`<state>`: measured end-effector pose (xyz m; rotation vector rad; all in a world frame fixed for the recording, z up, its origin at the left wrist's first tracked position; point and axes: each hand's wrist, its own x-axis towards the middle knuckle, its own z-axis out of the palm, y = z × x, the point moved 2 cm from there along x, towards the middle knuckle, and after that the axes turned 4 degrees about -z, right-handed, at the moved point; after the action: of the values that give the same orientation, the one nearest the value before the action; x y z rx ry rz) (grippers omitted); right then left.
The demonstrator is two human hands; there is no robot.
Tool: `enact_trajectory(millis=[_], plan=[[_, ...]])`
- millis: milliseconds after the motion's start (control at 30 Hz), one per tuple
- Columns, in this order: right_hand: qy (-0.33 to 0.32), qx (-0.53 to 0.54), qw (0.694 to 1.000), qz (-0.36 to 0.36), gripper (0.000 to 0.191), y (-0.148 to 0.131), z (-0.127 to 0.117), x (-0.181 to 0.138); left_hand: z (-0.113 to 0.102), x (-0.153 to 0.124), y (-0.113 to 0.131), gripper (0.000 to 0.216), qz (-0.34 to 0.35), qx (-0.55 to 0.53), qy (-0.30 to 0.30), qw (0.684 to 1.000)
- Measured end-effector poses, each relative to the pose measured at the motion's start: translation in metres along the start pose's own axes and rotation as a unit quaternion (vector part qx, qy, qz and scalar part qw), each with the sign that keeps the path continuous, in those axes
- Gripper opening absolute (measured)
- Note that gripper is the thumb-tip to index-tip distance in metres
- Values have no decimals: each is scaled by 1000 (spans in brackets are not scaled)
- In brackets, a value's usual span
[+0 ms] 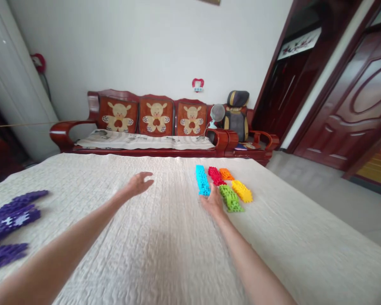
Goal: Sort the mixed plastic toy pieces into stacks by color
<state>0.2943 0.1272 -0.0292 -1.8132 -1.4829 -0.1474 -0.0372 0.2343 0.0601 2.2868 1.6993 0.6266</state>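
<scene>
My right hand (213, 203) is at the near end of a blue row of interlocking plastic pieces (202, 180), thumb on the left side and fingers on the right, closed around that end. Just to its right lie a red row (215, 175), an orange row (226, 174), a green row (230, 198) and a yellow row (242, 191) of similar pieces. My left hand (139, 184) hovers over the middle left of the pale quilted cover (171, 237). Its fingers are apart and curved, with nothing in them.
Purple interlocking pieces (17, 216), some with white ones, lie in rows at the left edge. Beyond the cover stands a wooden sofa (70, 132) with bear cushions (156, 117). A small fan (217, 113) and a massage seat pad (236, 120) are at its right.
</scene>
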Motion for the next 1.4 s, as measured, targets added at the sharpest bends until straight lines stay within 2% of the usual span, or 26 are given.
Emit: enact_trajectory(millis=[67,133,267,433,600,767,1100,1233,1400], plan=[[-9,-16,1000,10,65,0,3,2,38,26,53,38,13,-76,-35,996],[-17,-35,999,11,62,0,3,1,74,52,96,37,24,-96,-46,994],[-32,-50,998,17,59,-3,-1,-3,134,106,156,45,27,-120,-51,991],[-36,-40,998,37,58,-8,-4,-6,182,167,193,62,-9,-163,-33,986],[-39,-24,997,64,60,-11,-3,-6,213,197,199,64,-47,-217,-64,973],[-30,-9,997,77,61,-14,-5,-5,216,187,195,45,-41,-276,-139,950],[-3,21,997,69,70,-11,4,-5,184,126,183,34,-13,-373,-197,906],[-16,6,998,56,73,-14,2,-4,172,100,179,36,-9,-385,-207,899],[-55,21,998,18,76,-23,3,-7,159,73,177,47,0,-391,-181,902]])
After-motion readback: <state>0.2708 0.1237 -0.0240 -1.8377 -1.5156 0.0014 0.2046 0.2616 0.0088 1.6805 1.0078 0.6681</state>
